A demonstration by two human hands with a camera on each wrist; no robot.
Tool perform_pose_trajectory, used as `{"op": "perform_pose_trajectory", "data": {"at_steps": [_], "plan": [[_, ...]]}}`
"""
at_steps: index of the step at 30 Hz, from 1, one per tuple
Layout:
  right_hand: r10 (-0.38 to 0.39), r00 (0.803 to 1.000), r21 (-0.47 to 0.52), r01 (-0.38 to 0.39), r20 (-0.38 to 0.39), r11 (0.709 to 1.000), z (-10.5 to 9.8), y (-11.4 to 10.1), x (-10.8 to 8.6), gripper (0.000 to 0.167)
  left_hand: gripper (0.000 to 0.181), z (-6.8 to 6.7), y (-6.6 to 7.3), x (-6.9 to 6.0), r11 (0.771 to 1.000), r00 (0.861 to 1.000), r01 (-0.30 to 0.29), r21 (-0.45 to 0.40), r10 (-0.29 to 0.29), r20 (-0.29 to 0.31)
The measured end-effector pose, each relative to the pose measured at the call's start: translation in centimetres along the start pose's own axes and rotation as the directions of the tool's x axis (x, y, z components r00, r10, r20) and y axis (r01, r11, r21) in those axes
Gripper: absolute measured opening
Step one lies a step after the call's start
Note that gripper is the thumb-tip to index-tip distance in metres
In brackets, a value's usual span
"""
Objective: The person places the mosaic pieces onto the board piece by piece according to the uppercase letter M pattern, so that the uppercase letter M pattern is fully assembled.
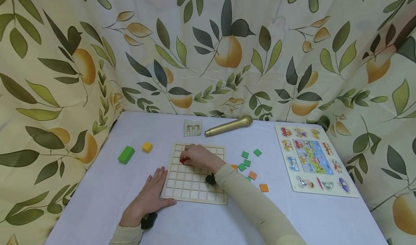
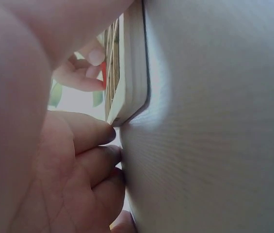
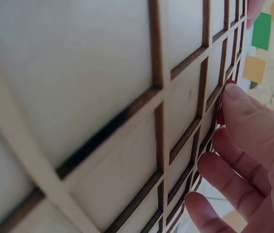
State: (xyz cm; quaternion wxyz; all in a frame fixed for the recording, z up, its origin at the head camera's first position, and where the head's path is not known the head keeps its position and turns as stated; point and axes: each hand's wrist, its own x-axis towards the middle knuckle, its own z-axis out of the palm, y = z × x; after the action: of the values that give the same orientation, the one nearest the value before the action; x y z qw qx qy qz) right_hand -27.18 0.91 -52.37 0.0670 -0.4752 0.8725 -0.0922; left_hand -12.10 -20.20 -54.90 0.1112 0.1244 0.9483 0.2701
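Note:
A wooden grid board (image 1: 182, 193) with square cells lies on the white table. Over its upper left part, my right hand (image 1: 200, 157) pinches a small red tile (image 1: 183, 160) at the board's surface. The right wrist view shows the thumb against the red tile (image 3: 220, 115), the other fingers bent beside it; how far the tile sits in a cell cannot be seen. My left hand (image 1: 152, 194) lies flat on the table along the board's left edge, its thumb by the near left corner. In the left wrist view, the left fingers (image 2: 93, 165) are beside the board's rim (image 2: 136, 63).
Left of the board are a green block (image 1: 126, 154) and a yellow block (image 1: 147, 147). Green tiles (image 1: 245, 154) and orange tiles (image 1: 264, 188) lie scattered to its right. Behind are a small patterned card (image 1: 193, 128) and a gold microphone (image 1: 229, 126). A picture puzzle board (image 1: 312, 184) lies far right.

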Motion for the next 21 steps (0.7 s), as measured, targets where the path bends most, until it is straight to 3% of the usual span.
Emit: {"op": "perform_pose_trajectory", "data": {"at_steps": [15,21], "plan": [[-0.009,1.000,0.002,0.009,-0.001,1.000,0.0,0.3,-0.2,0.026,0.113,0.1,-0.2,0.1,1.000,1.000,-0.006,0.011,0.006,-0.002],[0.039,0.996,0.110,-0.030,-0.078,0.993,-0.2,1.1,-1.4,0.029,0.113,0.3,-0.2,0.1,0.999,1.000,-0.007,0.032,0.007,0.001]]}}
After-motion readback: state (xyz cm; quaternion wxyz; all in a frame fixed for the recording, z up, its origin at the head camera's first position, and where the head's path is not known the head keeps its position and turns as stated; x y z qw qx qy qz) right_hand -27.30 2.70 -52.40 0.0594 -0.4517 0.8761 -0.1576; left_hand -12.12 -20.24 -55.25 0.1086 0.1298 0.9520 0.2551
